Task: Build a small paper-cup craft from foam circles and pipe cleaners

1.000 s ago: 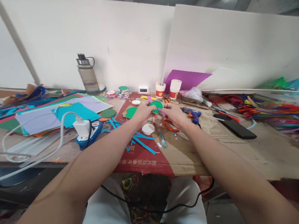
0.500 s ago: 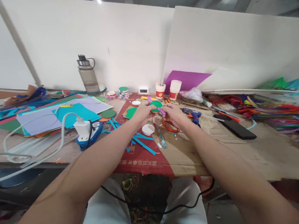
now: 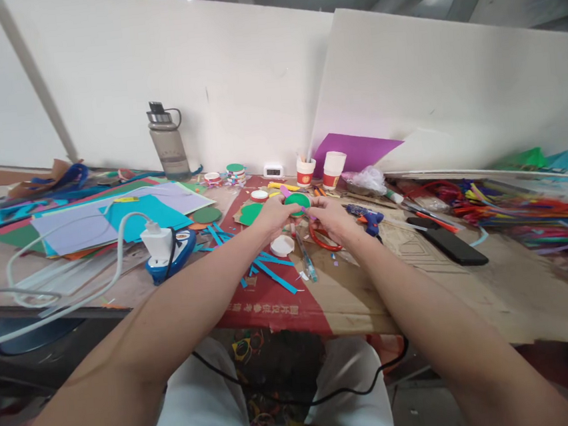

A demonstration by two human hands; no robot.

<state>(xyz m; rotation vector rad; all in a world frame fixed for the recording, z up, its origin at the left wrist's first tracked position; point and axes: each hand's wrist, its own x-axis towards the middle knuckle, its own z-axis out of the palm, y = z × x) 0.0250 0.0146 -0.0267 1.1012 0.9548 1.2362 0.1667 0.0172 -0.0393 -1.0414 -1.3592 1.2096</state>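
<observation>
Between my hands, over the middle of the table, is a green-topped paper disc [image 3: 298, 202]. My left hand [image 3: 277, 215] is closed on its left side, the thumb lying along its top. At its right edge, my right hand [image 3: 330, 214] has its fingers pinched, with a bit of purple strip [image 3: 304, 209] showing beside them. How much of the strip the right fingers hold is hidden. Below my hands lie a white round lid [image 3: 282, 245], a clear pen [image 3: 309, 264] and red-handled scissors [image 3: 324, 237]. A second green disc [image 3: 251, 213] lies left of my left hand.
Blue paper strips [image 3: 276, 275] lie in front. Left are coloured sheets [image 3: 74, 226], a plugged-in power socket [image 3: 170, 254] with cables, and a bottle [image 3: 167, 144]. Right are a blue glue gun [image 3: 369, 218], a black phone [image 3: 447, 241] and piled pipe cleaners [image 3: 529, 209]. Paper cups [image 3: 333, 171] stand behind.
My right hand has come closer to the green disc. The purple strip, which stuck out between the hands, now shows only as a small bit by the disc's edge.
</observation>
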